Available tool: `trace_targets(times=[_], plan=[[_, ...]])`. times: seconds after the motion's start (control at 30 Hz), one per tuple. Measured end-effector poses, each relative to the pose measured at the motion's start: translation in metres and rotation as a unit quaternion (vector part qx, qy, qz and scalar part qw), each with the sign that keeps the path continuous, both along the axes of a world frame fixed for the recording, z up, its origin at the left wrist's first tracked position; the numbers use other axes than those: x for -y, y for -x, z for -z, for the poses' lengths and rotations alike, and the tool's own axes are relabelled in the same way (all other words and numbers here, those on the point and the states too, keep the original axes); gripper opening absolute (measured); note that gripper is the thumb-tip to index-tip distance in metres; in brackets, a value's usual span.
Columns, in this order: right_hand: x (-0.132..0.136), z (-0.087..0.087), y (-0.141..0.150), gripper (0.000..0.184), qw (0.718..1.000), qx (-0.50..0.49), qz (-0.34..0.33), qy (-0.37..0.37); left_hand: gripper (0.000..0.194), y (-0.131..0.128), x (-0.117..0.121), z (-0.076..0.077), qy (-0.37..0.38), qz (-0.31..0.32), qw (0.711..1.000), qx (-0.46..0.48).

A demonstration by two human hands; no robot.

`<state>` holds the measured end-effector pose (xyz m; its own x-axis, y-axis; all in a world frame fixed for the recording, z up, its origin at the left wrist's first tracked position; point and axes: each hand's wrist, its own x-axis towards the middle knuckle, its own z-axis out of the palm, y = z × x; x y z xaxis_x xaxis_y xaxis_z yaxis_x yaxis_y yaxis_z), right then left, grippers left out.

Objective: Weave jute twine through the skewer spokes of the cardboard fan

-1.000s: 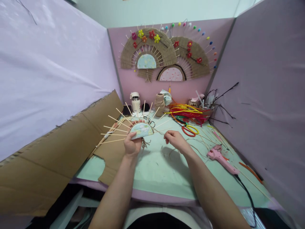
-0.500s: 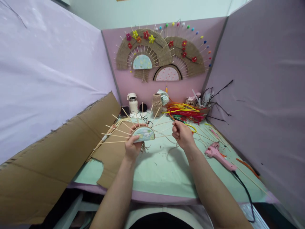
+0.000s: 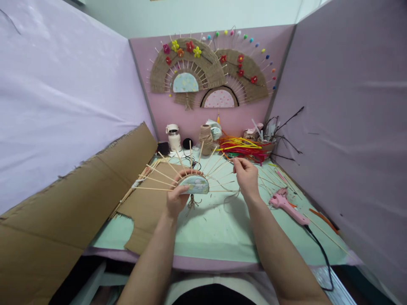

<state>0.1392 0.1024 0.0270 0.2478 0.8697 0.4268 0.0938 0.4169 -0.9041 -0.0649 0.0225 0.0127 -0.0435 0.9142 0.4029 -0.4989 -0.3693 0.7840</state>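
My left hand point(image 3: 178, 195) grips a small fan frame by its half-round base point(image 3: 197, 185), which is covered in pale blue patterned fabric. Thin wooden sticks point(image 3: 159, 170) spread out from the curved edge like rays. A short twine tassel point(image 3: 192, 203) hangs below the base. To the right of the frame, my right hand point(image 3: 245, 173) is closed in a pinch beside the stick ends. Its fingertips are on a thin strand of twine point(image 3: 227, 189) that loops down near the right-hand sticks.
Cardboard point(image 3: 146, 212) lies on the left of the table. At right is a pink glue gun point(image 3: 289, 207) with a black cord. A twine spool point(image 3: 206, 140), a white bottle point(image 3: 174, 137), coloured pipe cleaners point(image 3: 243, 146) and twigs point(image 3: 288, 118) stand behind. Finished fans point(image 3: 190, 61) hang on the back panel.
The fan frame has tilted a little and its sticks sit at a slightly different angle. My right hand stays pinched near the stick ends. The whole view has shifted slightly.
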Motion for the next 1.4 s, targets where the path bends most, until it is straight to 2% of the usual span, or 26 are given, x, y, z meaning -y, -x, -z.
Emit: trace_targets(times=[0.23,0.33,0.4,0.47,0.57,0.63,0.77,0.83,0.9,1.0,1.1,1.23,1.4], plan=[[0.007,-0.001,0.006,0.026,0.998,0.065,0.018,-0.004,0.039,0.000,-0.001,-0.004,-0.001,-0.076,0.997,0.031],[0.008,0.002,0.009,0.024,0.995,0.096,-0.018,0.000,0.040,0.001,-0.002,-0.005,-0.010,-0.108,0.992,0.062],[0.008,0.004,0.011,0.021,0.988,0.137,-0.068,0.017,0.039,0.001,-0.003,-0.006,-0.017,-0.128,0.988,0.084],[0.010,0.007,0.013,0.018,0.967,0.198,-0.151,0.046,0.039,0.002,-0.004,-0.008,-0.023,-0.145,0.984,0.099],[0.016,0.011,0.018,0.017,0.905,0.288,-0.304,0.072,0.039,0.003,-0.004,-0.011,-0.029,-0.170,0.979,0.111],[0.023,0.013,0.024,0.018,0.866,0.312,-0.383,0.069,0.039,0.004,-0.005,-0.013,-0.024,-0.179,0.977,0.117],[0.030,0.015,0.032,0.018,0.835,0.303,-0.452,0.081,0.039,0.006,-0.005,-0.014,0.007,-0.159,0.976,0.146],[0.030,0.015,0.033,0.016,0.838,0.286,-0.457,0.082,0.040,0.008,-0.006,-0.013,0.025,-0.144,0.976,0.164],[0.029,0.014,0.032,0.014,0.858,0.258,-0.439,0.066,0.040,0.010,-0.006,-0.012,0.044,-0.135,0.973,0.182],[0.027,0.012,0.031,0.035,0.885,0.209,-0.413,0.057,0.041,0.013,-0.006,-0.011,0.068,-0.124,0.968,0.207],[0.030,0.012,0.034,0.044,0.885,0.151,-0.436,0.057,0.044,0.013,-0.006,-0.009,0.077,-0.112,0.968,0.212],[0.035,0.016,0.048,0.042,0.874,0.024,-0.481,0.055,0.047,0.009,-0.006,-0.009,0.072,-0.092,0.975,0.189],[0.035,0.027,0.063,0.031,0.895,-0.122,-0.414,0.113,0.050,0.001,-0.004,-0.012,0.051,-0.078,0.987,0.130]])
